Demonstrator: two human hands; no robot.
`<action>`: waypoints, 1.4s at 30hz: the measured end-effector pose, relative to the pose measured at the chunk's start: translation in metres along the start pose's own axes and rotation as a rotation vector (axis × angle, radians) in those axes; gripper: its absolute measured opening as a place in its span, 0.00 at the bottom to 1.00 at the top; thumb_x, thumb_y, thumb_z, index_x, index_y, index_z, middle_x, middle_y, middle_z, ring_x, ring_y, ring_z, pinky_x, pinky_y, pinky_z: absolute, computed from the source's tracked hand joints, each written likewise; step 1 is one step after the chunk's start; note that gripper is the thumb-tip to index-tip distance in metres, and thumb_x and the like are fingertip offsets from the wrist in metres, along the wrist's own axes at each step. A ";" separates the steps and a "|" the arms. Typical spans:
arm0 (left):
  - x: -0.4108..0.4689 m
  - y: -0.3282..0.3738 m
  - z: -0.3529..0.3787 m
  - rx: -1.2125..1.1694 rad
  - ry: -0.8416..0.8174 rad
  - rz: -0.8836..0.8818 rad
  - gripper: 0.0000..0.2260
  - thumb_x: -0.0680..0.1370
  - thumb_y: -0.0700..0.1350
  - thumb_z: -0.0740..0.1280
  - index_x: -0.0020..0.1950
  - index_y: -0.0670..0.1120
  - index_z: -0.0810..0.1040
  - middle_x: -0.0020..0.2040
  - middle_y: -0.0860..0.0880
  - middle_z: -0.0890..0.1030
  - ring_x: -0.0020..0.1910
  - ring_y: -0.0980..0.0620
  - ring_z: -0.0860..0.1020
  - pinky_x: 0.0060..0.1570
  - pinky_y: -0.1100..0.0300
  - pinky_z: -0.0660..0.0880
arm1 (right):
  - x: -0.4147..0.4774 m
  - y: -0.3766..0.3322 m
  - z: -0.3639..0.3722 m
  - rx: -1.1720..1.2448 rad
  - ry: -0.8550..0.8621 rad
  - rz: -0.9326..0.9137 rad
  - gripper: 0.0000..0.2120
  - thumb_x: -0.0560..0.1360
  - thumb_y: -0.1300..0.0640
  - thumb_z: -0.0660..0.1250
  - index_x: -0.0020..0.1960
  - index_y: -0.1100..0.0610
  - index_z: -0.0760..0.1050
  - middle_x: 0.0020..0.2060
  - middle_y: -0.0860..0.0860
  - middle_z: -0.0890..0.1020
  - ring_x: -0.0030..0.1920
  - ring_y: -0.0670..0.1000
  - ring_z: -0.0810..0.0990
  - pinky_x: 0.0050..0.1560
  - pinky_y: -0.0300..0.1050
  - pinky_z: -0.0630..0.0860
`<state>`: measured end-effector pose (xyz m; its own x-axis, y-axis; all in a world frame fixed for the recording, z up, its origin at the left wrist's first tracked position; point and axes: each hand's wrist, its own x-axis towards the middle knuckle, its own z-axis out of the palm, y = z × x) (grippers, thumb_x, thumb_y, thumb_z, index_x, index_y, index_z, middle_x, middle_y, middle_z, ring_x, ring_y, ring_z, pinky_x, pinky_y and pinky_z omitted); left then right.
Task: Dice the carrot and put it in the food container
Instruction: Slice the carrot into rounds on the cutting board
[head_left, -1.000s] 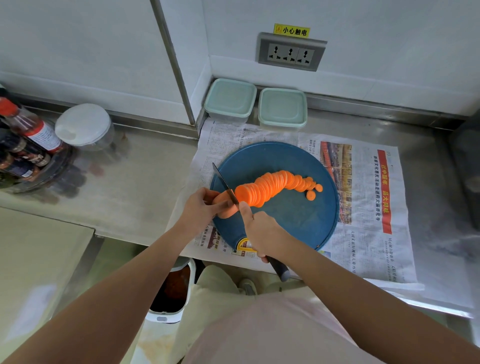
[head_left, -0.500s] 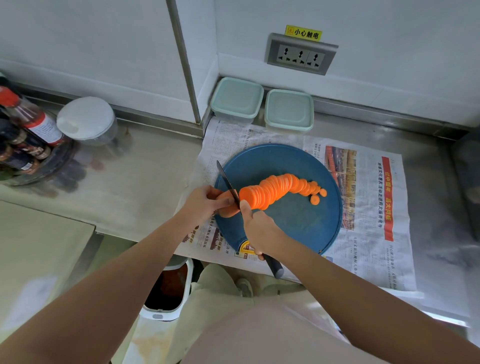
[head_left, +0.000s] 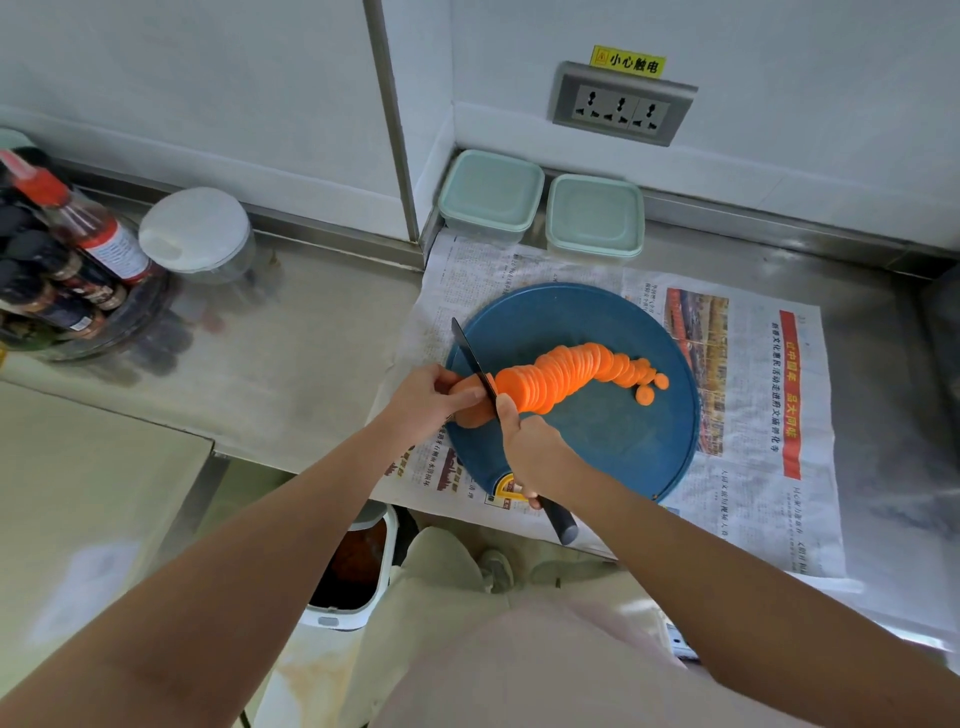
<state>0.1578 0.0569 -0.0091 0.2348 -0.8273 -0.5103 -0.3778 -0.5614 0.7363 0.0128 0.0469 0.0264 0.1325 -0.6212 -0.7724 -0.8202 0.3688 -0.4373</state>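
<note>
Right grip clenched round the knife handle, handle butt sticking out behind it. Blade runs away from the person, edge down on the carrot at the cut face. Left grip pinches the uncut stub, fingertips just beside the blade. Only the short butt end is left, sitting at the left rim of the blue cutting board.

Rest of the carrot is already in rounds: a shingled row of slices leans across the board centre toward the right, with two loose rounds at the tail. Everything is on the board, nothing is in a container.

Step, as I read it: coin-slicing pass, nearly done. No dice cut yet, so the task is well short of halfway.

Next move calls for:
- one or two more cuts on the stub. There's little left to hold, so left fingertips need to tuck back or let go.
- lay the rounds flat, stack a few, cut strips, then cross-cut to cubes. The row will slump once touched, so expect regrouping.
- knife down before transfer.

Two food containers sit side by side at the back wall, at the far edge of the newspaper, apart from the board. Both look lidded, so one lid must come off and a container must come closer on the tabletop before loading.
</note>
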 end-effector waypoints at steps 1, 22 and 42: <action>-0.001 0.000 0.000 0.016 0.003 0.003 0.22 0.76 0.52 0.68 0.66 0.42 0.70 0.54 0.49 0.73 0.54 0.51 0.73 0.52 0.60 0.70 | 0.003 0.003 0.003 0.007 0.001 -0.036 0.28 0.83 0.44 0.42 0.56 0.64 0.72 0.32 0.54 0.71 0.38 0.56 0.75 0.40 0.46 0.71; -0.005 0.000 -0.003 0.109 0.004 0.032 0.23 0.76 0.54 0.68 0.65 0.42 0.72 0.58 0.44 0.78 0.57 0.47 0.77 0.58 0.55 0.74 | 0.006 -0.004 0.011 -0.010 0.020 0.051 0.29 0.83 0.44 0.42 0.67 0.64 0.69 0.52 0.60 0.78 0.51 0.58 0.79 0.50 0.49 0.73; -0.013 -0.008 0.007 0.023 0.069 -0.023 0.24 0.76 0.57 0.66 0.66 0.44 0.71 0.60 0.48 0.76 0.57 0.52 0.75 0.54 0.60 0.70 | 0.036 0.047 -0.008 0.757 -0.580 -0.074 0.29 0.80 0.37 0.54 0.41 0.60 0.79 0.30 0.54 0.80 0.28 0.51 0.78 0.31 0.43 0.78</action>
<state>0.1515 0.0728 -0.0113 0.3046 -0.8141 -0.4945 -0.3919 -0.5803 0.7139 -0.0250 0.0363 -0.0181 0.5918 -0.2962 -0.7496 -0.2485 0.8177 -0.5193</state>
